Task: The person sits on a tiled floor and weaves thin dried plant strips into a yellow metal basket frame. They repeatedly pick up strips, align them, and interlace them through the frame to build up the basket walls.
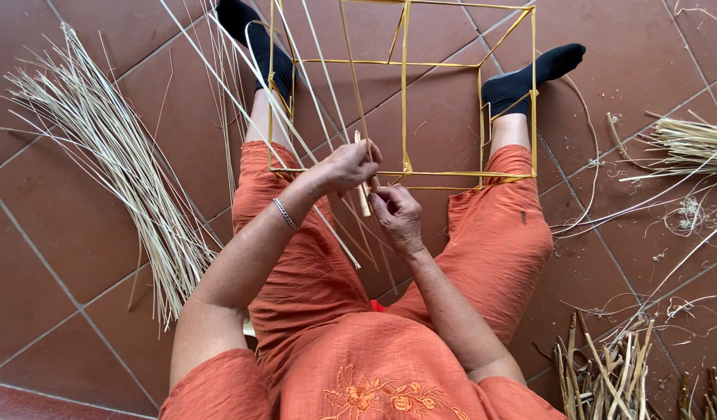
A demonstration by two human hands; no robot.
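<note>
While the left hand (344,166) is closed around a pale reed strip (361,175) at the yellow wire frame (405,117), the strip's lower end is pinched by the right hand (397,214). The frame is propped between outstretched legs; loose reeds (117,155) are spread on the tiled floor (47,257).

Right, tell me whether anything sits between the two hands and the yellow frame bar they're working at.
Nothing visible does. The left hand and right hand both close on a short pale cane stick at the near bar of the yellow wire box frame. Long pale cane strands cross beside them, not between.
</note>
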